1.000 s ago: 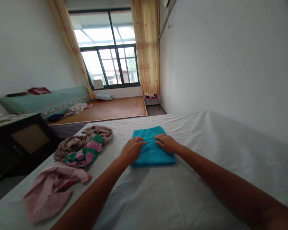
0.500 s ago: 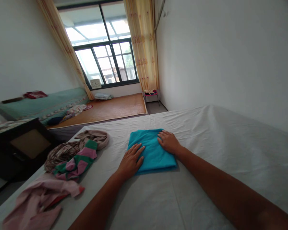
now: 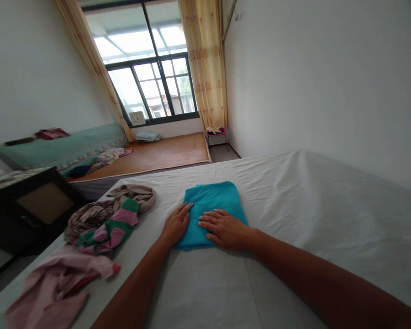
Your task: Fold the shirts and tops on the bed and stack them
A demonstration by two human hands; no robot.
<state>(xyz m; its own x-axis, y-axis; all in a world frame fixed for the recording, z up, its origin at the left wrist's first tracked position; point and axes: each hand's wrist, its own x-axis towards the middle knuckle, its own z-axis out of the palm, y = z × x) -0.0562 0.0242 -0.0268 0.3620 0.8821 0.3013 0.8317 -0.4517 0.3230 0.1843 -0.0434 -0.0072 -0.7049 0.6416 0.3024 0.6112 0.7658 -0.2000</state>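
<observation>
A folded turquoise cloth (image 3: 214, 196), perhaps a garment, lies flat in a rough square on the white sheet (image 3: 205, 292). My left hand (image 3: 177, 224) rests on its left edge, fingers stretched out and pointing away from me. Across the cloth's lower middle lies my right hand (image 3: 224, 228), palm down with the fingers extended to the left. Both hands press on the fabric from above and grip nothing. Parts of the cloth's near right corner are hidden under my right hand and wrist.
Left of the cloth lie crumpled clothes: a pink garment (image 3: 51, 283), a green and pink one (image 3: 111, 228), a brown patterned one (image 3: 85, 219) and a beige one (image 3: 142, 196). Beyond are a dark cabinet (image 3: 37, 205) and a brown mat (image 3: 167, 153) on another bed. A wall (image 3: 329, 91) stands right.
My right hand has slid from the cloth's far right edge down and left to its lower middle. My left hand has shifted slightly left, to the cloth's left edge.
</observation>
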